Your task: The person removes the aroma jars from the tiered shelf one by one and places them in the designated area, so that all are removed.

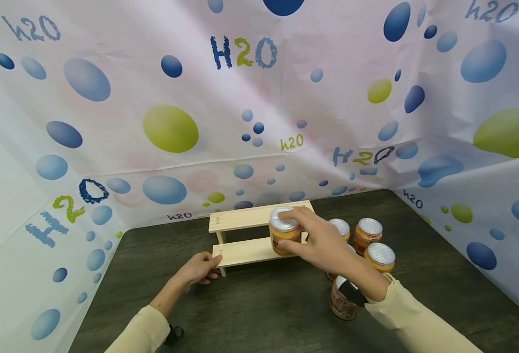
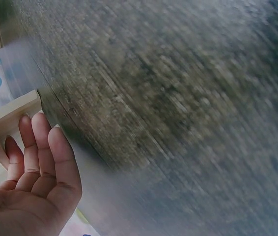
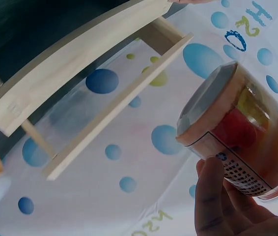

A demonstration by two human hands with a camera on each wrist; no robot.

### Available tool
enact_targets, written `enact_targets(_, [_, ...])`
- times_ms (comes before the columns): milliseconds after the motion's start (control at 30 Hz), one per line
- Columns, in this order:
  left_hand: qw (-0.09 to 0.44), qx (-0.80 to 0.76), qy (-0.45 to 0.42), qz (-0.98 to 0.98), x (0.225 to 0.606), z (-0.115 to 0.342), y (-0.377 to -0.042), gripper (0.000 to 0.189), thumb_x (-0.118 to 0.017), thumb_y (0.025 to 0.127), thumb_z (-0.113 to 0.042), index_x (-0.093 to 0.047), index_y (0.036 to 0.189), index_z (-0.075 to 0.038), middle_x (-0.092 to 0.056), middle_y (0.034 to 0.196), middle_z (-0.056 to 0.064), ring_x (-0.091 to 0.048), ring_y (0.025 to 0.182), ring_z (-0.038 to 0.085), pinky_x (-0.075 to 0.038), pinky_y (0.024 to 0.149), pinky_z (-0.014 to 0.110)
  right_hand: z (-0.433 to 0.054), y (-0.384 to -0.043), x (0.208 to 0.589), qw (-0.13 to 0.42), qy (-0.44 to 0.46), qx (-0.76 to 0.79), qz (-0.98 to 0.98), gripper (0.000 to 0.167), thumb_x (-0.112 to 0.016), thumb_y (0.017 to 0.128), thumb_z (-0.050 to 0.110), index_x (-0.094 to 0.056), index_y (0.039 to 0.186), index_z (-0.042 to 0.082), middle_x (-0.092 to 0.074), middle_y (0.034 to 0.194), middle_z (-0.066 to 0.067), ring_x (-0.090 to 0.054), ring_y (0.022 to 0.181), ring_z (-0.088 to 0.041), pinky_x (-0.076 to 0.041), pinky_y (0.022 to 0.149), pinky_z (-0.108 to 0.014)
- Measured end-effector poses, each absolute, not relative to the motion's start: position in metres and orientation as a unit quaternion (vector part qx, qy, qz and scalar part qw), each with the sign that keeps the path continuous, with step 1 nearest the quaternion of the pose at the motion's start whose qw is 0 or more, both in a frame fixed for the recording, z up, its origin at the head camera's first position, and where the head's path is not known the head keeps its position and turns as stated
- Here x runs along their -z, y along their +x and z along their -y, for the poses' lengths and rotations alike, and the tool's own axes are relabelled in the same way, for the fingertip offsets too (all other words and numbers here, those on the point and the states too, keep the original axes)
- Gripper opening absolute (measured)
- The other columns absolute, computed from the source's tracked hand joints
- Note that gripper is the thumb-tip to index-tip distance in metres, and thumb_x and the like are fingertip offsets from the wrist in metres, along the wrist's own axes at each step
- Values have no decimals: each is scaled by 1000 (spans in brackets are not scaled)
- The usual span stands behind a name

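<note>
A two-step wooden shelf (image 1: 241, 251) stands on the dark table near the back cloth. At the left end of its lower step, my left hand (image 1: 197, 268) grips the board, thumb on top and fingers below; the left wrist view shows those fingers (image 2: 55, 152) beside the wood. My right hand (image 1: 323, 240) holds a jar (image 1: 281, 235) with orange contents and a silvery lid, thumb and fingers around its sides. From the head it overlaps the lower step's right part. In the right wrist view the jar (image 3: 247, 132) is apart from the shelf (image 3: 80, 64), its printed label visible.
Several similar lidded jars (image 1: 367, 235) stand right of the shelf, partly hidden behind my right hand and forearm. A darker reddish jar (image 1: 343, 304) is nearest to me, below the right wrist. Patterned cloth (image 1: 171, 166) borders the dark table (image 1: 259, 309) at the back and sides.
</note>
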State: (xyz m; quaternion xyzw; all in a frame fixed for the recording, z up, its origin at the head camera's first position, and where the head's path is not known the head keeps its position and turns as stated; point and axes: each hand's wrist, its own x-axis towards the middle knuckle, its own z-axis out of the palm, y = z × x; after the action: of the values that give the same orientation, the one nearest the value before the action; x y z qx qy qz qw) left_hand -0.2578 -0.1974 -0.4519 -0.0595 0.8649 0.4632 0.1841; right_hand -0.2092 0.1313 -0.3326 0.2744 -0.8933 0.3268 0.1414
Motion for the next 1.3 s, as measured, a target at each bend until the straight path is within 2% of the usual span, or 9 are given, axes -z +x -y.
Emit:
enact_targets(167, [184,-461,-60,-866,452,198,-257,32,-50,106,-35,-54,94,-5,-65,99,12,-68,84,19,-56,70,36,-145,-204,332,142,267,-321,897,54,-79,88,36,-56,136,26,-57,138,-1,-62,97,-14,-49,70,-28])
enact_targets(300, [185,-458,-55,-868,453,199,-257,33,-50,106,-36,-53,94,-5,-66,100,13,-67,84,19,-56,70,37,-156,-199,332,142,257,-326,898,54,-78,88,37,-56,136,26,-57,137,-1,-60,86,-14,-49,65,-26])
enact_targets(500, [184,-458,-55,-868,452,198,-256,33,-51,106,-37,-54,94,-5,-66,100,13,-67,84,20,-56,70,37,-174,-193,331,148,248,-339,895,51,-78,89,34,-57,135,25,-57,137,-1,-61,95,-13,-52,69,-27])
enact_targets(667, [182,-457,-56,-869,451,197,-256,33,-51,106,-36,-54,93,-6,-65,99,12,-67,83,20,-56,69,37,-189,-184,330,149,231,-328,904,51,-77,90,34,-57,135,23,-58,135,-2,-60,93,-11,-51,70,-26])
enact_targets(933, [182,-456,-57,-869,451,198,-257,32,-51,106,-34,-55,94,-5,-66,98,13,-68,84,20,-56,69,36,-210,-172,333,163,214,-317,909,51,-79,88,30,-57,133,22,-59,128,-1,-54,75,-7,-47,60,-23])
enact_targets(1300, [182,-456,-54,-869,450,197,-256,32,-50,106,-34,-55,94,-5,-66,99,12,-67,83,20,-56,70,36,-238,-155,336,214,203,-276,915,54,-83,84,25,-58,131,26,-61,127,1,-54,88,3,-50,65,-22])
